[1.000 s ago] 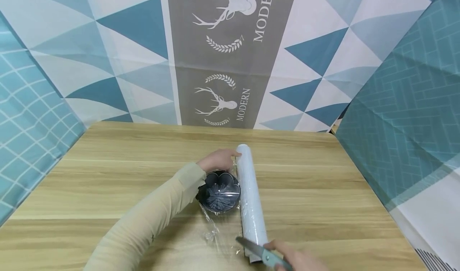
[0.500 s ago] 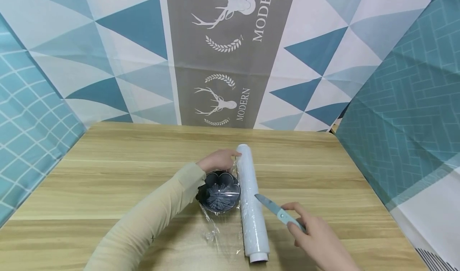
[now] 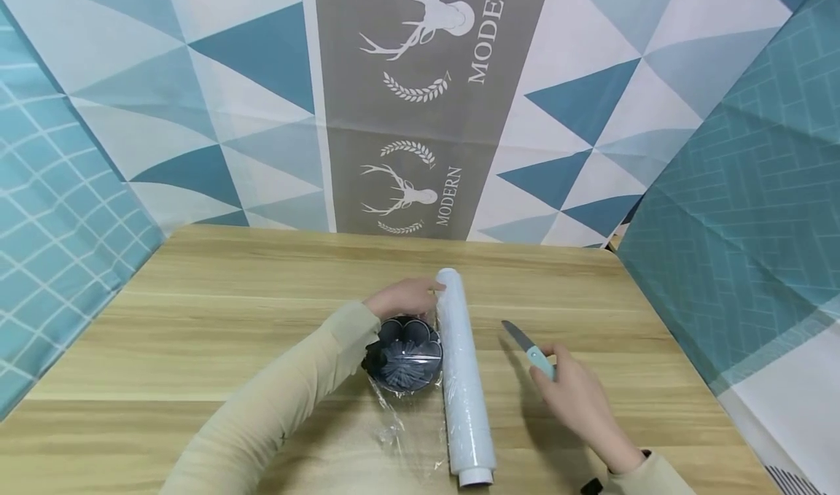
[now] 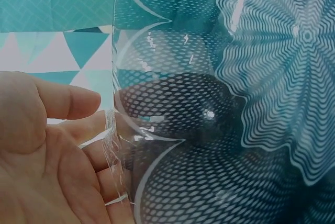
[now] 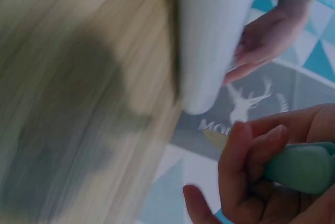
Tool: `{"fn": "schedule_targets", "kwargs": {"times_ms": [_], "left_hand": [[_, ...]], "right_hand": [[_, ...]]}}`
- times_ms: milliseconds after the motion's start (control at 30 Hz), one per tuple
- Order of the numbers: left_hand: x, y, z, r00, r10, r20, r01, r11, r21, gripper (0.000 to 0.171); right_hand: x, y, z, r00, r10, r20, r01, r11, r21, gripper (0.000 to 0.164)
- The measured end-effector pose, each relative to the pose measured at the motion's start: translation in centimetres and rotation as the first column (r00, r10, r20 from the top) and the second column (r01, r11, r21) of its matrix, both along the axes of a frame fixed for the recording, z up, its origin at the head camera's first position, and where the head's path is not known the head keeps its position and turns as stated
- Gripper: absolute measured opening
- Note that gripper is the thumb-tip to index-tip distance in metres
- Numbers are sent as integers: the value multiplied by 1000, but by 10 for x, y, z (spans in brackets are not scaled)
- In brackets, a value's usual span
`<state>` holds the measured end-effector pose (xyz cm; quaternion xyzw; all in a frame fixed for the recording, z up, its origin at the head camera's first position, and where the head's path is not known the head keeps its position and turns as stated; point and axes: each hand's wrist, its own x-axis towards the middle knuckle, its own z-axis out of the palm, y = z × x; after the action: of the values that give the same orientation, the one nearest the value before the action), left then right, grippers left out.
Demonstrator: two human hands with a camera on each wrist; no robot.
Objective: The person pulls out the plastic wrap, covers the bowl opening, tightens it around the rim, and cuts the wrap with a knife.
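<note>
A dark flower-patterned bowl sits on the table with clear cling film stretched over it. Along its right side lies a long white roll of cling film. My left hand reaches past the bowl's far side, index fingertip at the far end of the roll. In the left wrist view the fingers of my left hand lie loosely bent against the film's edge beside the patterned bowl. Right of the roll, my right hand grips a small knife by its pale blue-green handle, blade pointing away and left.
The wooden table runs back to a patterned cloth backdrop. Tiled-print cloth hangs on the left and on the right. Loose, crumpled film trails off the bowl's near side.
My right hand has carried the knife from the roll's near end up and right, away from the roll. My left hand stays at the roll's far end. The head view has shifted slightly.
</note>
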<state>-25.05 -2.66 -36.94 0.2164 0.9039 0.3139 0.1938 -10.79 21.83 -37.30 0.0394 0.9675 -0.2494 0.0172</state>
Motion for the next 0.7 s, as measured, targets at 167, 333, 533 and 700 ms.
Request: {"fn": "schedule_targets", "kwargs": {"times_ms": [167,333,533,700], "left_hand": [[-1,1,-1,1000,9,-1,-9,1000,-14,54],[-3,0,-2,1000,3,2,-3,1000,-17,51],[-3,0,-3,1000,3,1,-3,1000,-12,48],[-3,0,-3,1000,6,9,-6,1000,-5,48]], "right_hand": [[-10,9,-14,1000,24,15,-26,985,169,28],[-17,11,-23,999,20,44,-29,975,221,36],[-23,9,-29,991,11,134,-46,964,263,57],[-25,7,-32,981,9,192,-54,971,234,45]]}}
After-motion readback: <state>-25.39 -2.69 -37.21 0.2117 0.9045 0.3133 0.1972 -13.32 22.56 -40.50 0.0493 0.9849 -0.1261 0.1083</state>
